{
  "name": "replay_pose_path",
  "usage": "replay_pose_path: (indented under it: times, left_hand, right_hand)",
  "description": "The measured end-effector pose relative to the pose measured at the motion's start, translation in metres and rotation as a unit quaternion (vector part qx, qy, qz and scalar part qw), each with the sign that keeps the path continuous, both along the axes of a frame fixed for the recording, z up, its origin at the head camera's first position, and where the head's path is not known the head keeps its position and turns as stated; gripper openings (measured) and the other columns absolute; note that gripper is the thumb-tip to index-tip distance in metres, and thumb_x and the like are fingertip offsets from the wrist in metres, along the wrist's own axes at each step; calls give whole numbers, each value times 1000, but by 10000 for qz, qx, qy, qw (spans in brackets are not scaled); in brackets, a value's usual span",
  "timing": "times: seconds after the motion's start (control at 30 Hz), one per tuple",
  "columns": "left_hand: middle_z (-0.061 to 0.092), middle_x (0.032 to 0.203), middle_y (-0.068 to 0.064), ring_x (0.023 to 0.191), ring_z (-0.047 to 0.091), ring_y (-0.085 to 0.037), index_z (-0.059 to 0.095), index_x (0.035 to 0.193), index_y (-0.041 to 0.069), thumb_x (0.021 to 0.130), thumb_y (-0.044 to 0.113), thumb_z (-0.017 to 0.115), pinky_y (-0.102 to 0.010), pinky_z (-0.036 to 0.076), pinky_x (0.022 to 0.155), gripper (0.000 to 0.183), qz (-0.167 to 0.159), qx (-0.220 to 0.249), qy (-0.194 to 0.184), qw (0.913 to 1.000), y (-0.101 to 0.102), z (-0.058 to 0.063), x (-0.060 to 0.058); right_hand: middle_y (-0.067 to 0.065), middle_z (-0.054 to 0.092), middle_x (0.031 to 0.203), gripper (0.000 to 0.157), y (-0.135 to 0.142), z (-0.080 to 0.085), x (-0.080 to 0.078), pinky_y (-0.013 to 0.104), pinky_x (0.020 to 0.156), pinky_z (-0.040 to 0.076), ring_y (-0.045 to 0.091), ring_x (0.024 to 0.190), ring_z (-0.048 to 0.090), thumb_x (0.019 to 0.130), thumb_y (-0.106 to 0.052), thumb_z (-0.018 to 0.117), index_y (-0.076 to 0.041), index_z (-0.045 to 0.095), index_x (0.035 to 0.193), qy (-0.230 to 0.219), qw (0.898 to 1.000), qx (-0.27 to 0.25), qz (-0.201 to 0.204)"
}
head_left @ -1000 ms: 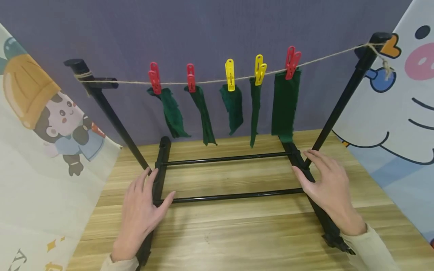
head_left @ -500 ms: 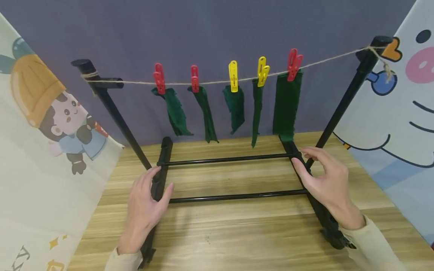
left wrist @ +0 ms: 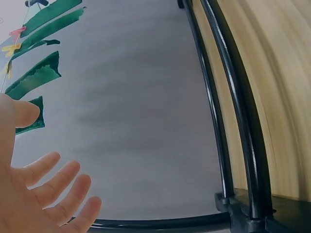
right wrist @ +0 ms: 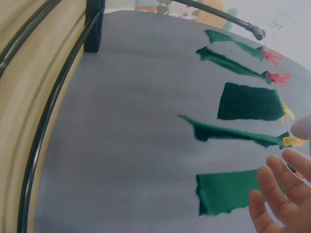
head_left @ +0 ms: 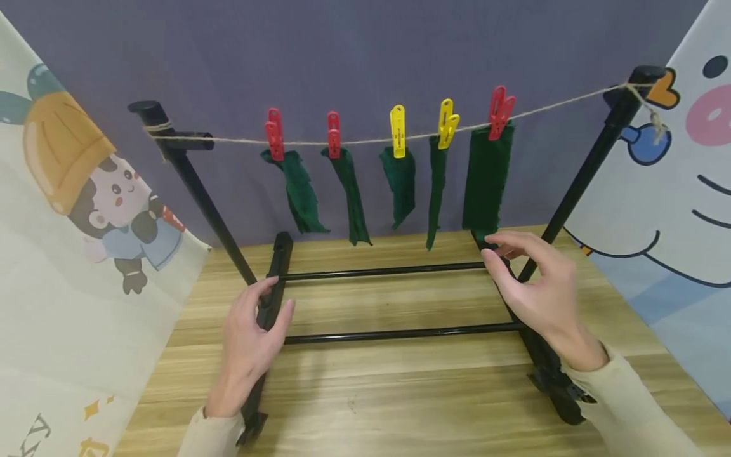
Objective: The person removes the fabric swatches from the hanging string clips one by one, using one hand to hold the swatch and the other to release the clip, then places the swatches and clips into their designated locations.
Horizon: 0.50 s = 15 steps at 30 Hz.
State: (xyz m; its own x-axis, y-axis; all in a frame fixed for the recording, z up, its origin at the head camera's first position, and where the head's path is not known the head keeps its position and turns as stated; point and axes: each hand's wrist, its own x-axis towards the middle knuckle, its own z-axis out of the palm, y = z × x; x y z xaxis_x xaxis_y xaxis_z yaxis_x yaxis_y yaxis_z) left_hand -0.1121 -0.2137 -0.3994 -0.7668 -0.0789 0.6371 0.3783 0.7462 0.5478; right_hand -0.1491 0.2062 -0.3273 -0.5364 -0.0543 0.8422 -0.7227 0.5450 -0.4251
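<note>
"What has the left hand (head_left: pixel 251 333) got?"

"Nothing: its fingers are loosely parted, just beside the left side of the black rack (head_left: pixel 280 260); I can't tell whether they touch it."

"How would the rack handle?"

"Stiff and light, I'd guess, perhaps slick; take it by both side bars (head_left: pixel 537 355). Its crossbars (head_left: pixel 388 334) lie lengthwise from beside the left hand towards the right hand (head_left: pixel 537 289)."

"And the green strips (head_left: pixel 400 187) ahead of and above the hands?"

"Soft, floppy, probably light; hold them up by the pegs (head_left: pixel 398 130). They hang lengthwise from the twine (head_left: pixel 240 139), free ends pointing down."

"The right hand?"

"Empty too, thumb and fingers apart, near the foot of the right post (head_left: pixel 591 166)."
</note>
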Motion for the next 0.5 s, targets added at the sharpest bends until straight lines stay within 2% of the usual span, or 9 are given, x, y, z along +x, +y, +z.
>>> replay_pose_path:
  times: [0.1,0.23,0.5]
  left_hand:
    - [70,119,-10,106,62,-24,65,132,13,90,20,76,-30,44,88,44,-32,105,-44,9999,1,2,0]
    - [70,123,-8,110,64,-23,65,131,12,91,21,75,-29,48,91,42,-101,215,-97,9997,3,4,-2]
    - [71,124,-8,109,65,-23,65,129,10,93,17,73,-31,50,90,38,-228,407,-61,9989,7,7,-3]
  right_hand:
    - [10,76,96,27,-6,8,-1,12,81,48,-6,84,63,81,0,78,-4,78,107,-37,9999,-32,159]
    - [3,76,95,28,-13,16,-2,14,80,49,-6,82,63,81,1,78,-5,78,108,-53,9994,-35,348]
    - [14,75,94,29,-24,29,-1,15,80,50,-4,81,63,80,4,77,-5,77,108,-81,9979,76,643]
